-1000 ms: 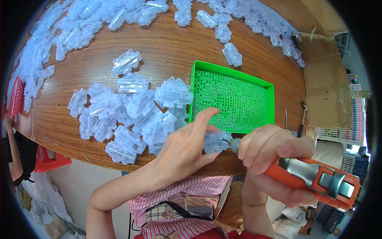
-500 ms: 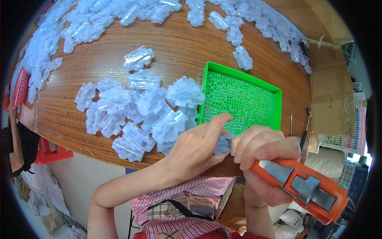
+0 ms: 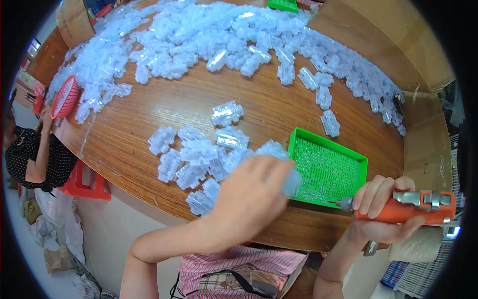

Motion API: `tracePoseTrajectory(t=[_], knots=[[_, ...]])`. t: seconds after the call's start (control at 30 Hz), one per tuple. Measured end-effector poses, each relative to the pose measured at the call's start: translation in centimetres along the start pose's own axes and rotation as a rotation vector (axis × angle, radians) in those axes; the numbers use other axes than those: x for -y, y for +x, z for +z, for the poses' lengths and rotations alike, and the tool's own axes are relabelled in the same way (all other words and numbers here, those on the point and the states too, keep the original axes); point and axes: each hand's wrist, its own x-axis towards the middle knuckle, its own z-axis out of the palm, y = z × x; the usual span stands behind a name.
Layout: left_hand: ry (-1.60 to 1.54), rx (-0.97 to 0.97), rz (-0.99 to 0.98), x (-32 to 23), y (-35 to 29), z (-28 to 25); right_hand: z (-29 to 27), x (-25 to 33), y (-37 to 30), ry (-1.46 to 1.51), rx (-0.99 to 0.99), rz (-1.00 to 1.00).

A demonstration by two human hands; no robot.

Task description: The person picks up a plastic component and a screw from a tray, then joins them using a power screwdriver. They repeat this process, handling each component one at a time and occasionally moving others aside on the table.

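Observation:
An orange electric screwdriver [image 3: 437, 209] lies across my right hand [image 3: 381, 202], which is closed around its body. The bit points left, at the near right corner of a green perforated tray [image 3: 326, 143] scattered with small shiny metal bits. My left hand [image 3: 251, 197] is left of the tray, smeared by motion, its fingers curled down. A blurred clear plastic piece [image 3: 293, 183] shows at its fingertips, against the tray's left edge. Under and beyond that hand lies a loose heap of clear plastic pieces [image 3: 191, 157], partly hidden by it.
A large mass of the same clear pieces [image 3: 219, 30] covers the table's far side. Cardboard [image 3: 425, 134] borders the right. Another green tray [image 3: 283, 5] stands at the far edge. At left, a person in a dotted top [image 3: 37, 154] reaches toward a red basket [image 3: 65, 97].
My hands have moved apart. The screwdriver has swung from slanting down right to nearly level. My left hand has gone left over the heap, and the view has shifted to take in more of the far table.

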Motion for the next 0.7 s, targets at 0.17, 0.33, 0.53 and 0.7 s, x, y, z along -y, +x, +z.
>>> tracePoseTrajectory(t=[0.17, 0.33, 0.53, 0.7], knots=[[0.119, 0.114, -0.125, 6.0, 2.3, -3.7, -2.0, -2.0, -0.2, -0.041, -0.108, 0.011], [0.095, 0.155, -0.172, 11.1, 9.6, -3.9, -1.5, -3.0, -0.6, -0.167, -0.121, -0.007], [0.477, -0.036, 0.028, 17.1, 17.7, 0.7, -1.4, -3.7, -0.3, -0.221, -0.122, 0.012], [0.309, -0.121, -0.008, 18.8, 18.2, 1.1, -2.5, -4.5, 0.1, -0.184, -0.101, 0.041]])
